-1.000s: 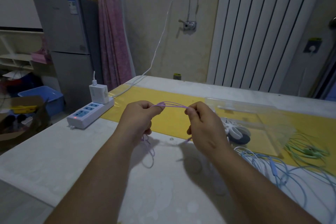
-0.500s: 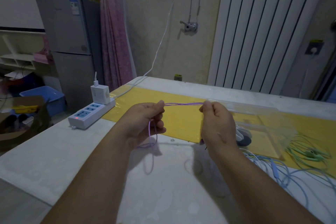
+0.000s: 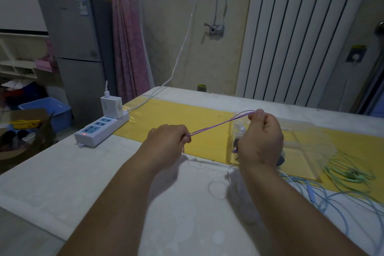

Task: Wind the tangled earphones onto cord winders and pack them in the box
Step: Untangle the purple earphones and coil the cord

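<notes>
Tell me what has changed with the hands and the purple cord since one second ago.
The hands moved apart: the right hand rose and went right, stretching the purple cord taut from the left hand. Both kept their pinch. The clear box and other earphones stayed put.

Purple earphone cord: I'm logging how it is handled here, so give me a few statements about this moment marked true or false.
1. Both hands pinch the purple cord. True.
2. The cord sags loosely onto the table. False: it is stretched taut between the left hand and right hand.
3. The right hand is higher than the left. True.
4. The green earphones lie inside the clear box. False: they lie on the yellow mat beside it.
</notes>
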Available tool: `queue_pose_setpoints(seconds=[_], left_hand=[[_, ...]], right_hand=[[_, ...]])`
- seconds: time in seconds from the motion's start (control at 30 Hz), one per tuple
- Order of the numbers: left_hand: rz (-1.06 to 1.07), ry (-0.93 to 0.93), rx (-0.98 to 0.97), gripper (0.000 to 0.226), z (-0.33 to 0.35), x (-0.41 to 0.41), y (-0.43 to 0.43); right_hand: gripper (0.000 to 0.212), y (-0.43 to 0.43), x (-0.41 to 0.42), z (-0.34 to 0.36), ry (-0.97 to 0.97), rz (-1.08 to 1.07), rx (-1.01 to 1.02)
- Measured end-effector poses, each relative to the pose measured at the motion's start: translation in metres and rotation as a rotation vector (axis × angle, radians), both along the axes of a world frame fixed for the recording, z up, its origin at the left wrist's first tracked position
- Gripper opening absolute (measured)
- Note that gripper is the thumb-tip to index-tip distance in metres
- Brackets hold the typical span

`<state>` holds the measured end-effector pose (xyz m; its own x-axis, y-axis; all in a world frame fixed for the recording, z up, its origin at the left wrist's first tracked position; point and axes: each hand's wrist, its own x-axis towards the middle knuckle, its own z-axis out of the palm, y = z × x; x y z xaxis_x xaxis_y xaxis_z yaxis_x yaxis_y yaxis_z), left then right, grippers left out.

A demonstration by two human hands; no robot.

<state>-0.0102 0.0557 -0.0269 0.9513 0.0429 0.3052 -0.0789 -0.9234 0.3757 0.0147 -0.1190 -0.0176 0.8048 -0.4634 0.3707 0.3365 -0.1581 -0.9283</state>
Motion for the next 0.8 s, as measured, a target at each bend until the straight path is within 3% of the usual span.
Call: queue_pose_setpoints(seconds=[0.07, 0.13, 0.27, 0.4, 0.47, 0.63, 0.8], left_hand=[[0.080, -0.053, 0.214, 0.016, -0.002, 0.003, -0.001], [0.091, -0.113, 0.199, 0.016, -0.001, 0.004, 0.000], [0.057, -0.163, -0.326, 0.017, 0.004, 0.002, 0.002], [-0.065, -0.083, -1.033, 0.013, 0.009, -0.004, 0.000], [-0.110, -0.058, -1.180, 0.010, 0.011, -0.005, 0.001], [-0.157, -0.068, -1.265, 0.010, 0.017, -0.010, -0.001], [-0.126, -0.077, -1.093, 0.007, 0.018, -0.012, -0.002]], right_hand=[[0.037, -0.001, 0.000, 0.000, -0.002, -0.026, 0.003], [0.040, -0.001, 0.001, -0.001, -0.008, -0.027, -0.011], [0.033, 0.003, -0.004, -0.003, -0.025, 0.089, -0.091], [0.028, 0.009, -0.007, -0.007, -0.010, 0.222, -0.186], [0.026, 0.010, -0.008, -0.007, 0.003, 0.253, -0.218], [0.023, 0.010, -0.007, -0.008, 0.094, 0.310, -0.279], [0.022, 0.014, -0.012, -0.011, 0.178, 0.492, -0.283]])
